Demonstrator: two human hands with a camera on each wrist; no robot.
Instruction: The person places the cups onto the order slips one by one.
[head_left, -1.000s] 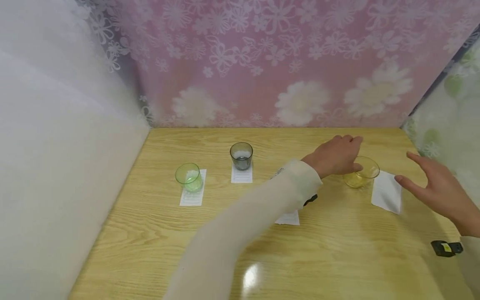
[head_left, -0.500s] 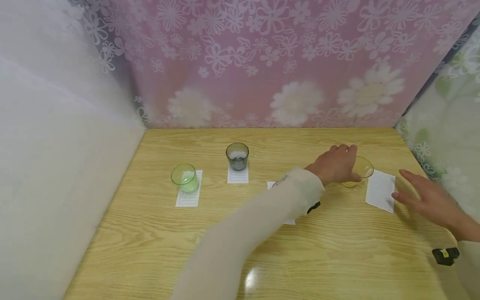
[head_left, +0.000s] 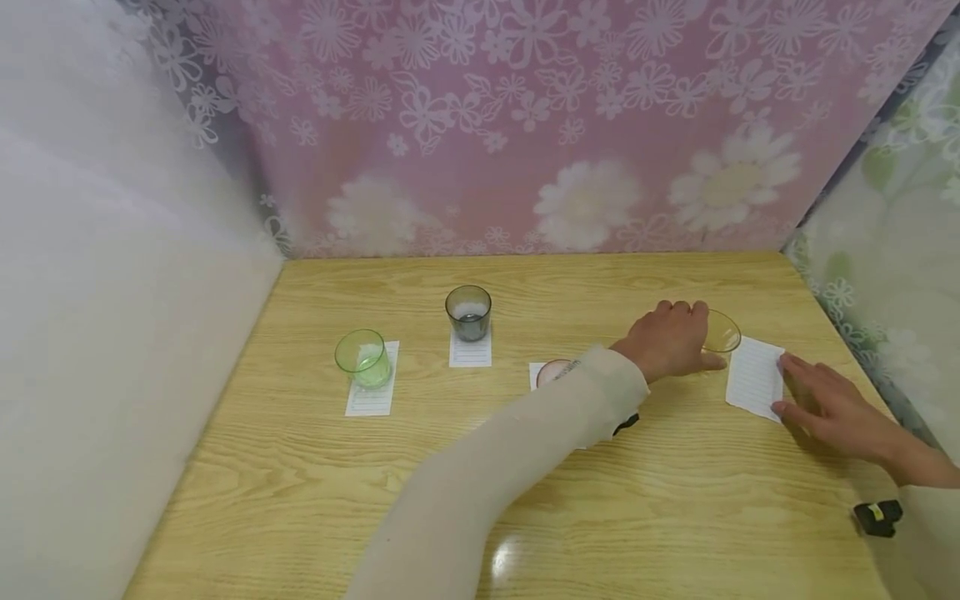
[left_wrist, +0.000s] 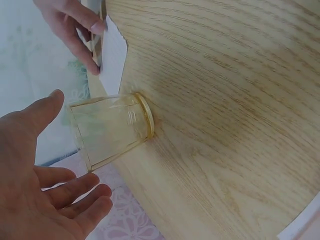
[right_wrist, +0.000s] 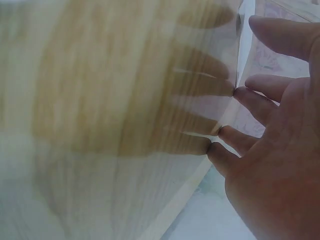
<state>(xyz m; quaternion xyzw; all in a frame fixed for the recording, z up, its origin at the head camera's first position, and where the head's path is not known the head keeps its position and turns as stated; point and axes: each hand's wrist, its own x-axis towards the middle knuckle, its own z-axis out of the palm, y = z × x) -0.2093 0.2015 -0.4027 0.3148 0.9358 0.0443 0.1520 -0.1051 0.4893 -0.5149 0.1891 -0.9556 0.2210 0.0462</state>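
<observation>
In the head view, my left hand (head_left: 667,343) is at the yellow glass (head_left: 723,335), hiding much of it. The left wrist view shows this glass (left_wrist: 107,130) upright on the table, its rim between the spread thumb and loosely bent fingers (left_wrist: 80,192). The fingertips lie close to the rim; whether they touch it I cannot tell. To its right is a lined white paper (head_left: 753,379). My right hand (head_left: 832,417) reaches the paper's right edge, fingers extended; in the right wrist view its fingertips (right_wrist: 240,92) meet the table surface.
A green glass (head_left: 363,360) and a grey glass (head_left: 468,315) each stand on a lined paper slip at left and centre. A reddish glass (head_left: 555,371) on another slip is partly behind my left sleeve (head_left: 525,433). Flowered panels border the wooden table (head_left: 300,492).
My right hand has come down and left to the paper's edge. The left hand has lowered slightly beside the yellow glass. The whole head view has shifted a little.
</observation>
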